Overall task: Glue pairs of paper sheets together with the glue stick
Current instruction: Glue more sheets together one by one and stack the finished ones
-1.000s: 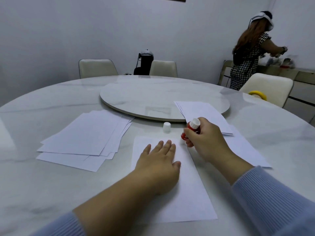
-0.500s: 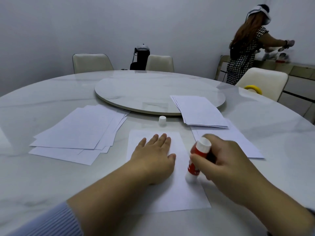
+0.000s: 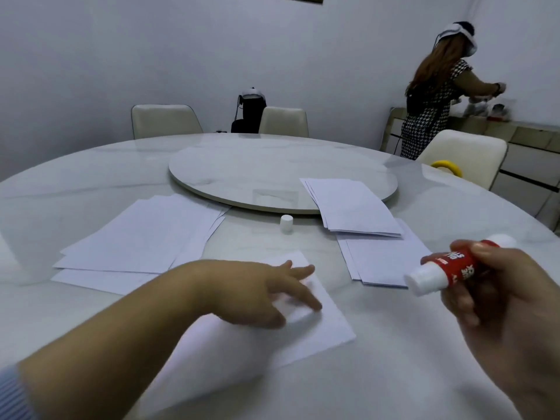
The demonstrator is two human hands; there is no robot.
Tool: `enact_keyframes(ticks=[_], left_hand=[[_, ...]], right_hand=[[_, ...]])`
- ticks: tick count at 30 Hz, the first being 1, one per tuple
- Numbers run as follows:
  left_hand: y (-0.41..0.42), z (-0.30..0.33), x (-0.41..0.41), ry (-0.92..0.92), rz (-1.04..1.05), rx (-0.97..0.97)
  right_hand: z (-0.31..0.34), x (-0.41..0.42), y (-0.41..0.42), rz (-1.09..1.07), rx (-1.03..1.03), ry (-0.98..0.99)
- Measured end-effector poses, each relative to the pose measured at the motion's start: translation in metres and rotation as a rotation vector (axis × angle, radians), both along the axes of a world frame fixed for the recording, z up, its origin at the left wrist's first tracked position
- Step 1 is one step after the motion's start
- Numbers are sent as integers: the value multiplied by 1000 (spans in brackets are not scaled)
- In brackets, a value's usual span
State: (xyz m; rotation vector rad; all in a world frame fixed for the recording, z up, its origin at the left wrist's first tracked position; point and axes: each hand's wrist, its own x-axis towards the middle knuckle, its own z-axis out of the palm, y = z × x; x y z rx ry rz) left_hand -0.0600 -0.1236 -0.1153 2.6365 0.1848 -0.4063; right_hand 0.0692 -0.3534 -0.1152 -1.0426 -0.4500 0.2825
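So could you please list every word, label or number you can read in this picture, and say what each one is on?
Red glue stick with white ends, held in the right hand: white lettering runs along the barrel, too blurred and partly covered by fingers to read.
White paper sheets: no print visible.
Small white cap: no marking visible.

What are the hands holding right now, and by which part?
The right hand grips the glue stick around its red barrel, lifted off the table. The left hand holds nothing; its straight fingers press on the paper sheet.
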Motion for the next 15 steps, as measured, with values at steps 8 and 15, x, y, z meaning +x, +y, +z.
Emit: enact_keyframes(ticks=[8,15], left_hand=[[-39,-42,6,-76,246,351],[-42,-39,2,-93,237,369]], right_hand=[[3,-2,51,4,-360,-552],[-17,10,95,67,-695,-748]])
